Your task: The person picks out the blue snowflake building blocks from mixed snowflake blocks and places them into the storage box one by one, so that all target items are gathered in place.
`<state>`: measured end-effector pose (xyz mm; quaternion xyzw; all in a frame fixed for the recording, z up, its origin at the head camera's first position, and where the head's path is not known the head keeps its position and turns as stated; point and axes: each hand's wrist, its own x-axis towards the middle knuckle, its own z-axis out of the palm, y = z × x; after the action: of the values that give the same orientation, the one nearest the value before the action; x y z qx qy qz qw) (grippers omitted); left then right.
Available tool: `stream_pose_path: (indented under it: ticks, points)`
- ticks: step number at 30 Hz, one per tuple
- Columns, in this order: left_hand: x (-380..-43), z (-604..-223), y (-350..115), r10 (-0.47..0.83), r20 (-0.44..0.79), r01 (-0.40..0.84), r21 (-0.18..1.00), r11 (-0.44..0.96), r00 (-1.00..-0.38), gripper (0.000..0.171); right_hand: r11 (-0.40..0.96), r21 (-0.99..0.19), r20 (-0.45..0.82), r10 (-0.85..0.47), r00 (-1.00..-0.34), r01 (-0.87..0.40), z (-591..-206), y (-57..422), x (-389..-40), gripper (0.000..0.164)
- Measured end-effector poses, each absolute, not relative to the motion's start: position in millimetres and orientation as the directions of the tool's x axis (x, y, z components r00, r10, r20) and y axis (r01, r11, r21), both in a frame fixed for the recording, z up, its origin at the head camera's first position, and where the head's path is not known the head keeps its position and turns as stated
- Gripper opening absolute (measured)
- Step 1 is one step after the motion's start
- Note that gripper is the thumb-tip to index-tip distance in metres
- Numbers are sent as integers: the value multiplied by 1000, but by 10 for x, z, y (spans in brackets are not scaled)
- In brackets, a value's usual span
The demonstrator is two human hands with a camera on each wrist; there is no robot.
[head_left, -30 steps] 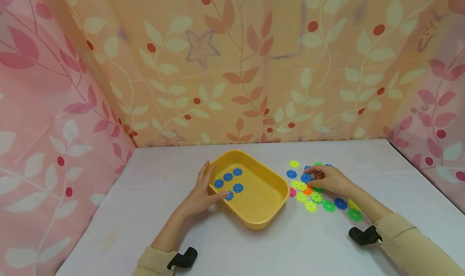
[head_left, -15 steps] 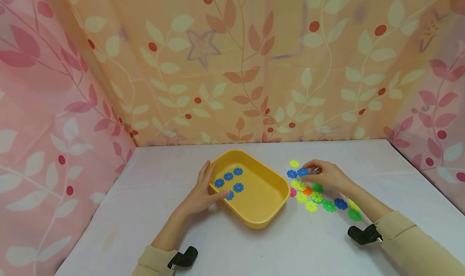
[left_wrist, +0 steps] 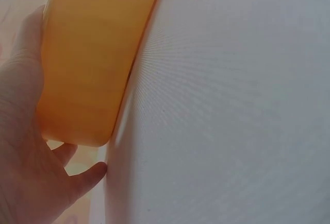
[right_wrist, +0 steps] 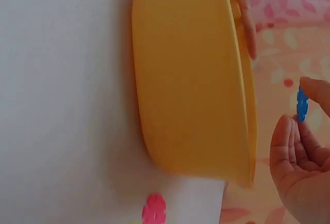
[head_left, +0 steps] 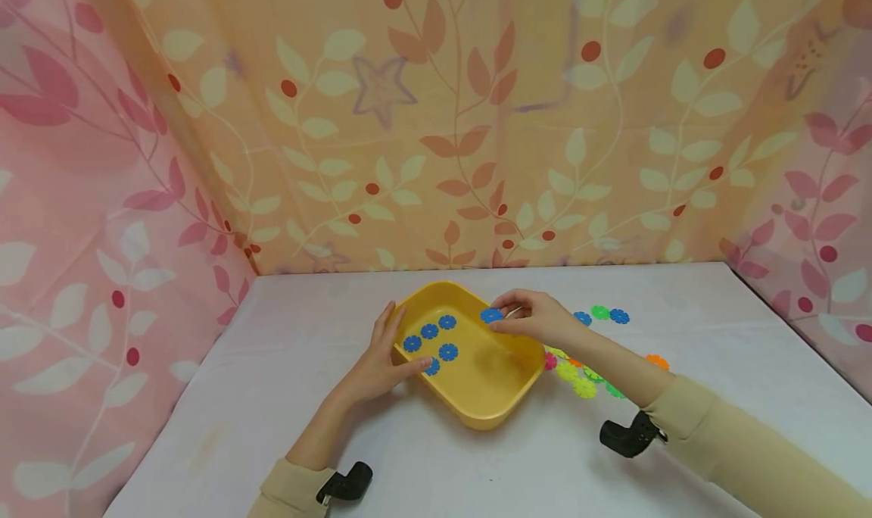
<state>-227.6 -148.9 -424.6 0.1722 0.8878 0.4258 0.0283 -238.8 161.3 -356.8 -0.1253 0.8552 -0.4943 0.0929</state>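
Observation:
A yellow plastic basin (head_left: 485, 385) stands on the white tabletop, with several blue snowflake discs (head_left: 447, 352) lying flat in its left part. My left hand (head_left: 373, 365) holds the basin's left corner, thumb over the rim and the other fingers along the outside; the left wrist view shows the thumb at the rim too. Above the basin's right rim, my right hand (head_left: 543, 322) pinches one blue snowflake disc (head_left: 491, 316) between thumb and fingertips. In the right wrist view that disc (right_wrist: 302, 103) is seen edge-on, apart from the basin.
Right of the basin lie loose discs: yellow (head_left: 583, 388), pink (head_left: 550, 361), orange (head_left: 657, 362), green (head_left: 600, 312) and blue (head_left: 619, 316). My right forearm hides part of this group. A patterned curtain (head_left: 450, 124) hangs behind the table.
My right hand has lifted a blue disc from the loose group and carried it left over the basin's right rim. The left hand and the basin have stayed put.

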Motion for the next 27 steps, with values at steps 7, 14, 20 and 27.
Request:
stream_pose_path:
  ticks: [7,14,20,27]
  points:
    - [-2267,-4206,-1485,337,95,285,767,575,-937,105,536,-834,-92,-363,-927,-127,-3714,1166,-2415,37]
    - [-2258,-4225,-1480,340,99,289,768,571,-935,105,605,-793,-176,-341,-924,-72,-3974,1071,-2491,32]
    - [-2258,-4237,-1471,342,105,296,762,575,-934,105,694,-708,-145,-324,-935,-131,-4014,1084,-2457,28]
    - [-2275,-4242,-1483,327,102,285,764,579,-940,104,750,-641,-124,-313,-942,-164,-4005,1029,-2494,27]
